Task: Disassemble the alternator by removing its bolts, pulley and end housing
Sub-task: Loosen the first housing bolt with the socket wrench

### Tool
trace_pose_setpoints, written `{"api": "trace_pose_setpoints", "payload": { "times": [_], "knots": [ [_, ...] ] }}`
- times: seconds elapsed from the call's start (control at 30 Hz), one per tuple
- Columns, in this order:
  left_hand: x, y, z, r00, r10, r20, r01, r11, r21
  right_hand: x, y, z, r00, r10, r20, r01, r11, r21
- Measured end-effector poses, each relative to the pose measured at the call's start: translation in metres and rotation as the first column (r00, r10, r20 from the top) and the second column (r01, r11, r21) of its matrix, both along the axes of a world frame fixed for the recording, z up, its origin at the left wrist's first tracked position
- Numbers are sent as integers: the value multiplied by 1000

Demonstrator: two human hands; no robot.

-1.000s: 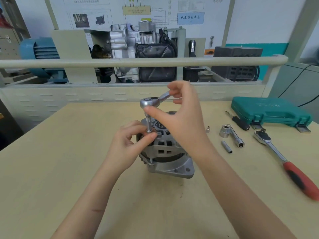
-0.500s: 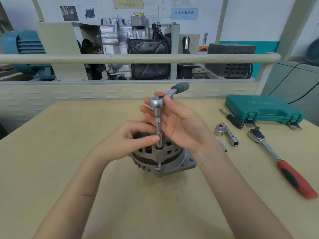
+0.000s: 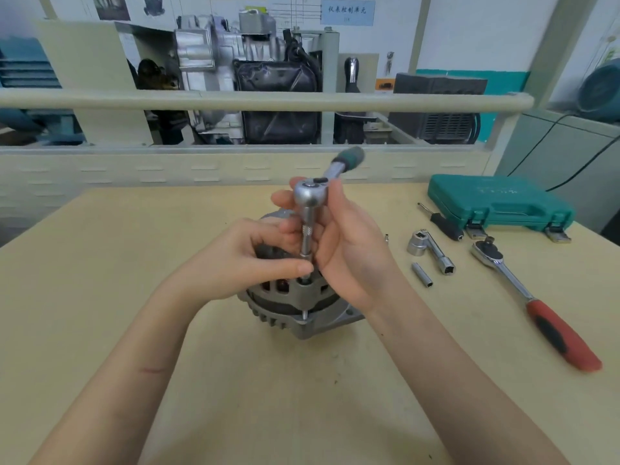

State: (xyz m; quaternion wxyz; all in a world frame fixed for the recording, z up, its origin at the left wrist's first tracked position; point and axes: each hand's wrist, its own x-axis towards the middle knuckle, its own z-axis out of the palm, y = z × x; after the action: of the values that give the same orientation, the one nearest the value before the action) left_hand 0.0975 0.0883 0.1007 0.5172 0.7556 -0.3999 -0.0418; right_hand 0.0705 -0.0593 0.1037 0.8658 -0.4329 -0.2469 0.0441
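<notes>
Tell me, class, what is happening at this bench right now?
A person is taking apart an alternator that stands on a wooden table. The right hand holds a small ratchet upright, its extension reaching down to a bolt at the housing's edge. The left hand pinches the extension's lower end, steadying it. To the right lie a red-handled ratchet, loose sockets and a closed green tool case.
</notes>
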Motion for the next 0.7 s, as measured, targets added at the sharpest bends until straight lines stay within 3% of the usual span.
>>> {"api": "trace_pose_setpoints", "payload": {
  "times": [0.13, 0.3, 0.4, 0.47, 0.57, 0.63, 0.7],
  "knots": [
    [4, -1, 2, 999, -22, -43, 22, 1000, 4, 7, -6, 5, 993, 98, -65, -98, 995, 4],
    [2, -5, -4, 997, 50, 59, -48, 998, -36, 10, -9, -1, 988, 138, -69, -120, 969, 214],
    [-4, -8, -14, 967, 159, 199, -149, 987, -65, 7, -9, -6, 993, 110, -51, -93, 959, 267],
    [-9, -12, -31, 849, 295, 439, -287, 954, -87, 6, -8, -6, 990, 126, -64, -107, 963, 248],
    [-11, -21, -60, 555, 384, 738, -443, 887, -128, 8, -7, -5, 991, 102, -89, -79, 971, 228],
    [-6, -26, -69, 422, 429, 799, -490, 849, -197, 9, -7, -4, 991, 101, -91, -79, 973, 218],
    [1, -29, -70, 374, 453, 809, -488, 838, -244, 11, -7, -4, 990, 114, -85, -93, 972, 216]
  ]
}}
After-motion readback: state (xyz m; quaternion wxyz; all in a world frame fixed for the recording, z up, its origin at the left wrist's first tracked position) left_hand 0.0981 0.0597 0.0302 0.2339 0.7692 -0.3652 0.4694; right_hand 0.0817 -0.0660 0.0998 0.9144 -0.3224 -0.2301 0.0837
